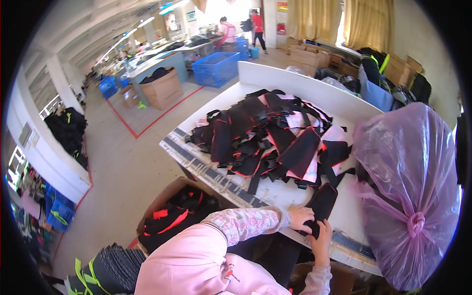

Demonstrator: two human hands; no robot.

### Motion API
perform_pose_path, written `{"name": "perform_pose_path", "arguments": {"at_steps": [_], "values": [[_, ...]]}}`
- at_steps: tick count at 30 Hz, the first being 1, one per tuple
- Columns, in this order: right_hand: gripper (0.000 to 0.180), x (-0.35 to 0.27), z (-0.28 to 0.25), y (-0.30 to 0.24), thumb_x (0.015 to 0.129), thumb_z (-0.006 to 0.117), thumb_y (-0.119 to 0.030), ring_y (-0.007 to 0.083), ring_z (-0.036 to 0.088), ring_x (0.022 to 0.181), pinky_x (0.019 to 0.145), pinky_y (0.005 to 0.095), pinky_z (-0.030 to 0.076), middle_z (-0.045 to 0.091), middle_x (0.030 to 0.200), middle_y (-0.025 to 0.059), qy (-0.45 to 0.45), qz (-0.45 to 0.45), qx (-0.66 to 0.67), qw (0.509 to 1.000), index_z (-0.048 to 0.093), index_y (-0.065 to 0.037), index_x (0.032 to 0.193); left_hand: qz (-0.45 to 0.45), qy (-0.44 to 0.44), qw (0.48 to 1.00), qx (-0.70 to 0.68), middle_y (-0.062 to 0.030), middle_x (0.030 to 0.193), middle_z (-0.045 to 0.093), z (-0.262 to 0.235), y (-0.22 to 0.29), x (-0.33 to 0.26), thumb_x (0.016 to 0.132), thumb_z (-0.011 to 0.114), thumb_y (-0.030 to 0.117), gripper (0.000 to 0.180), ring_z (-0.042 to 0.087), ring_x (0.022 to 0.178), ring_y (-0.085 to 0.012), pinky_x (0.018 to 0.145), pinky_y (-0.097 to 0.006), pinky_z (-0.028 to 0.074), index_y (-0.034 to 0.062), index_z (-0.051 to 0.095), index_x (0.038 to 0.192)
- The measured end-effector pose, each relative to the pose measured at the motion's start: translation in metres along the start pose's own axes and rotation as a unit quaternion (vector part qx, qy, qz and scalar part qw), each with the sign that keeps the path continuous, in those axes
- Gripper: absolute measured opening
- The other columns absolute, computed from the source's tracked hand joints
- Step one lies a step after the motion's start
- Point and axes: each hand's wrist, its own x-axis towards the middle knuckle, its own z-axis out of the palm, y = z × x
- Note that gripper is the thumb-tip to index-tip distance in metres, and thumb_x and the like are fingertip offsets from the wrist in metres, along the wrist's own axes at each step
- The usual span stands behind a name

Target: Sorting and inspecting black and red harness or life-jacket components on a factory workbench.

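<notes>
At the near edge of the white table [351,211], both hands are at the near end of a long black padded fabric piece [325,200]. My left hand [301,218] grips it from the left with bent fingers. My right hand [322,241] pinches the same end from the right, its fingertips close to the left hand's. The piece's far end lies on the table beside a black strap. Beyond it spreads a large heap of similar black pieces [246,118] with orange-red edges, pale pink-white sides and straps. What lies under my fingers is hidden.
A tied purple plastic bag [408,182] bulges at the table's right. Below its left edge, a cardboard box [156,201] holds black and red pieces. A strapped stack of black sheets [110,270] sits at lower left. Blue crates [215,68] and two people are farther back.
</notes>
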Motion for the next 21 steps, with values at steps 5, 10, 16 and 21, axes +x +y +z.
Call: {"name": "perform_pose_path", "arguments": {"at_steps": [5,10,16,21], "values": [[0.055,-0.026,0.006,-0.006,0.065,0.075,-0.008,0.0401,0.044,0.118,0.100,0.0436,0.036,0.047,0.126,0.0246,-0.094,0.020,-0.062,0.993,0.053,0.000,0.115,0.010,0.096,0.995,0.040,-0.0220,0.126,0.044,0.033,0.019,-0.045,0.063,0.072,0.054,0.071,0.037,0.123,-0.0388,0.102,-0.049,0.031,0.0022,0.054,0.108],[0.039,-0.047,0.006,0.013,0.071,0.062,0.006,0.0404,0.041,0.123,0.103,0.0432,0.034,0.044,0.131,0.0271,-0.073,0.019,-0.010,0.997,0.054,0.004,0.110,0.034,0.137,0.989,-0.054,-0.0256,0.123,0.044,0.053,0.022,-0.038,0.063,0.073,0.053,0.069,0.036,0.120,-0.0416,0.098,-0.049,0.034,0.0010,0.055,0.105],[0.016,-0.043,0.012,0.021,0.079,0.057,0.002,0.0394,0.053,0.107,0.093,0.0425,0.040,0.055,0.113,0.0271,-0.045,0.075,0.060,0.994,0.057,0.005,0.095,0.016,0.251,0.968,-0.006,-0.0144,0.101,0.053,0.070,0.024,-0.033,0.070,0.070,0.026,0.031,0.049,0.099,-0.0332,0.084,-0.041,0.043,0.0048,0.058,0.090],[0.017,-0.044,0.030,-0.001,0.086,0.053,-0.004,0.0357,0.056,0.085,0.081,0.0414,0.044,0.057,0.092,0.0208,0.151,-0.008,-0.102,0.983,0.051,0.005,0.100,-0.066,0.294,0.952,-0.056,-0.0102,0.086,0.056,0.073,0.039,-0.029,0.075,0.063,0.015,0.018,0.054,0.086,-0.0310,0.074,-0.041,0.046,0.0055,0.057,0.088]]}}
